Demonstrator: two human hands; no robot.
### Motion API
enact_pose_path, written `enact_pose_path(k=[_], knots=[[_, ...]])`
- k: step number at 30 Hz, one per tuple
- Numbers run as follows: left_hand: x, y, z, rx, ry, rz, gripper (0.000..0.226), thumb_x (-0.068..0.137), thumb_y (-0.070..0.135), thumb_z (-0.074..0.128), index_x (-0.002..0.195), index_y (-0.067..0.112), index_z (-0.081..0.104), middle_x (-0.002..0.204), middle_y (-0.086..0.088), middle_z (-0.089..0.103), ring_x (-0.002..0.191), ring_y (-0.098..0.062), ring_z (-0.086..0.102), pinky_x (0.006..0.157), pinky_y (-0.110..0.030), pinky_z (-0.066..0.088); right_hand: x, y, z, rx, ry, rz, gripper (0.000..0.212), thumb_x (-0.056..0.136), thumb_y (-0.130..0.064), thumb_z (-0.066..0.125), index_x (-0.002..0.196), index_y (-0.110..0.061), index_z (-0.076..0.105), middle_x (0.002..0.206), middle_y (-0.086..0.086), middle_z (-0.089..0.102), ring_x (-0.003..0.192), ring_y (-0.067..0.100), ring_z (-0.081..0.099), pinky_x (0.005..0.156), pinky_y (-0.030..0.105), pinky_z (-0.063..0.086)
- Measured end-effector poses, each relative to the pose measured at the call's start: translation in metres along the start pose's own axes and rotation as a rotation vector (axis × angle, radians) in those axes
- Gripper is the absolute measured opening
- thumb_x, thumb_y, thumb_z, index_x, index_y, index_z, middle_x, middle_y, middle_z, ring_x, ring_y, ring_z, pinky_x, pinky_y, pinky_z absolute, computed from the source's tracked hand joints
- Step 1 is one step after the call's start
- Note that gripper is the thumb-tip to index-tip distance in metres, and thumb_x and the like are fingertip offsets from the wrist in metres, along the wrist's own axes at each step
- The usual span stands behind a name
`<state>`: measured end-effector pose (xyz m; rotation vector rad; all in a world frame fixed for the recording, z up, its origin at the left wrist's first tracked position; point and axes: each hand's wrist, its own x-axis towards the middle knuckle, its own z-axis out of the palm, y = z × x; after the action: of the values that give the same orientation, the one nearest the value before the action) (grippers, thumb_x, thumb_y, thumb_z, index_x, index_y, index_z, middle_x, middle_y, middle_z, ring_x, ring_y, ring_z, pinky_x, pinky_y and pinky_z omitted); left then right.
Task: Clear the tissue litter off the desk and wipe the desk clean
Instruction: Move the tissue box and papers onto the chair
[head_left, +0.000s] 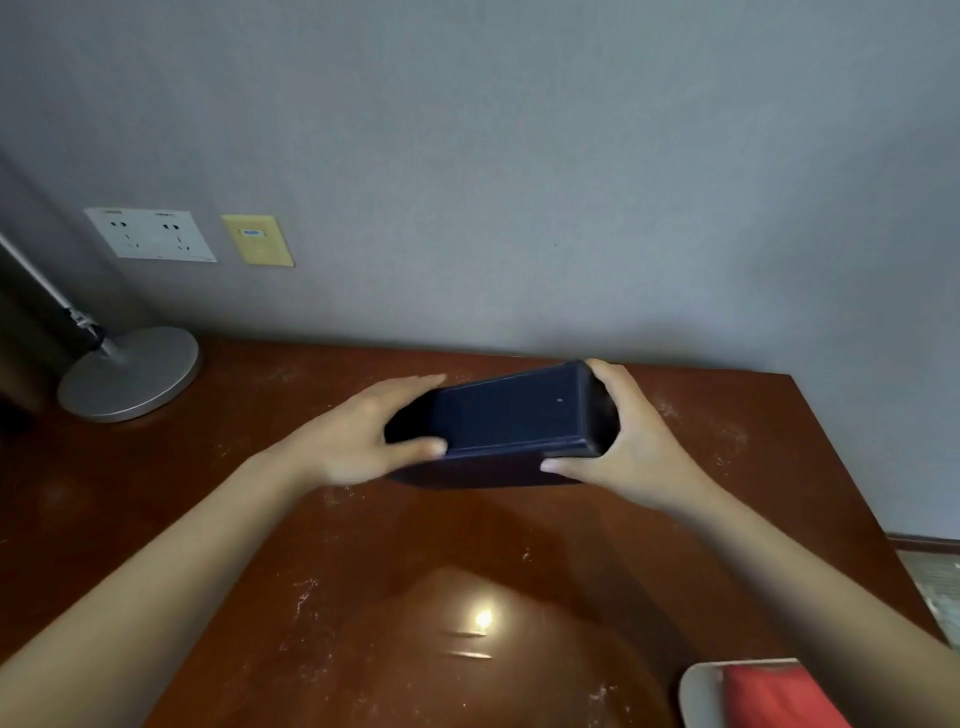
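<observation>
Both your hands are on the dark blue box (511, 423), held tilted above the middle of the counter (727, 431), toward the wall. Your left hand (363, 441) takes the left end: grip closed round it, thumb on the near edge, fingers stretched along the far side. Your right hand (618, 447) takes the right end: grip wrapped round it, thumb on the near lower edge, fingers over the top corner. The box casts a shadow right under it; can't tell if its bottom edge touches the wood. The counter is glossy reddish-brown, with pale dusty smears and specks scattered over it, plus a light glare near you. Lamp base (130, 374) sits at far left. A red and white object (753, 693) lies at the near right corner, cut off. Wall sockets (150, 234) sit above the lamp.
</observation>
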<state>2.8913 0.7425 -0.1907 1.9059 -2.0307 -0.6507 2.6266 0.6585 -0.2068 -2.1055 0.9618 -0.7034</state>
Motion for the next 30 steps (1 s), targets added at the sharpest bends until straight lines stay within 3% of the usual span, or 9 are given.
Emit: enact_pose_path(k=[2,5,8,12,16,20,23,25,30], knots=[[0.007,0.029,-0.002,-0.075,0.148,0.099,0.073,0.081,0.071,0.042,0.143,0.038,0.024,0.146,0.019,0.027,0.131,0.009,0.016,0.112,-0.013,0.013,0.001,-0.014,0.012,-0.13,0.101,-0.09,0.083,0.055,-0.044,0.086,0.125,-0.023,0.047,0.117,-0.013,0.046,0.111,0.009,0.044,0.096,0.031,0.037],[0.021,0.088,0.008,-0.198,0.344,0.242,0.049,0.098,0.035,0.041,0.144,0.02,0.033,0.139,0.018,0.029,0.13,0.011,0.015,0.106,0.001,0.004,0.004,-0.029,0.026,-0.251,0.227,-0.193,0.077,0.051,-0.056,0.074,0.115,-0.019,0.053,0.106,-0.013,0.054,0.102,0.013,0.051,0.089,0.035,0.039],[0.039,0.11,0.021,-0.204,0.341,0.242,0.057,0.094,0.045,0.028,0.146,0.023,0.03,0.15,0.013,0.029,0.14,0.001,0.016,0.113,-0.015,0.008,-0.003,-0.033,0.028,-0.006,0.306,-0.08,0.078,0.051,-0.057,0.07,0.119,-0.027,0.048,0.11,-0.019,0.049,0.108,0.006,0.048,0.095,0.036,0.041],[0.051,0.02,0.012,-0.26,0.25,-0.169,0.051,0.102,0.04,0.027,0.147,0.016,0.03,0.154,0.0,0.026,0.143,-0.013,0.022,0.114,-0.021,0.013,-0.021,-0.031,0.008,0.067,0.344,-0.014,0.081,0.044,-0.056,0.075,0.118,-0.042,0.043,0.116,-0.025,0.044,0.112,0.006,0.049,0.098,0.03,0.042],[0.01,-0.081,0.019,-0.094,-0.067,-0.792,0.06,0.101,0.045,0.02,0.145,0.007,0.033,0.151,-0.014,0.032,0.137,-0.029,0.034,0.114,-0.041,0.027,-0.032,-0.028,-0.014,0.148,0.294,-0.072,0.08,0.041,-0.064,0.08,0.112,-0.062,0.042,0.118,-0.027,0.047,0.116,0.003,0.051,0.098,0.035,0.045],[0.0,-0.071,0.005,-0.627,0.037,-0.88,0.065,0.095,0.056,0.029,0.141,0.01,0.037,0.137,-0.015,0.05,0.116,-0.035,0.054,0.096,-0.049,0.046,-0.034,-0.03,-0.02,0.02,0.325,-0.182,0.075,0.052,-0.068,0.074,0.117,-0.055,0.039,0.121,-0.03,0.043,0.121,0.001,0.044,0.097,0.038,0.044],[0.003,-0.035,-0.005,-1.13,-0.03,-0.766,0.078,0.082,0.074,0.032,0.14,0.022,0.037,0.13,-0.016,0.054,0.102,-0.039,0.063,0.077,-0.046,0.055,-0.031,-0.032,-0.007,-0.283,0.378,-0.478,0.061,0.074,-0.06,0.061,0.121,-0.024,0.043,0.118,-0.011,0.045,0.117,0.002,0.04,0.105,0.031,0.027],[0.012,-0.009,-0.005,-1.297,-0.028,-0.686,0.078,0.074,0.078,0.037,0.136,0.031,0.037,0.133,-0.012,0.05,0.102,-0.042,0.062,0.073,-0.048,0.055,-0.029,-0.033,0.004,-0.364,0.405,-0.575,0.057,0.078,-0.055,0.059,0.12,-0.019,0.043,0.119,-0.003,0.044,0.117,0.012,0.041,0.11,0.03,0.018],[0.035,0.026,0.006,-1.506,0.194,-0.754,0.056,0.079,0.056,0.064,0.117,0.016,0.057,0.105,-0.007,0.064,0.091,-0.026,0.065,0.066,-0.045,0.055,-0.039,-0.02,0.039,-0.548,0.423,-0.708,0.051,0.077,-0.037,0.066,0.121,-0.023,0.046,0.122,-0.007,0.047,0.123,0.014,0.04,0.114,0.034,0.012]])
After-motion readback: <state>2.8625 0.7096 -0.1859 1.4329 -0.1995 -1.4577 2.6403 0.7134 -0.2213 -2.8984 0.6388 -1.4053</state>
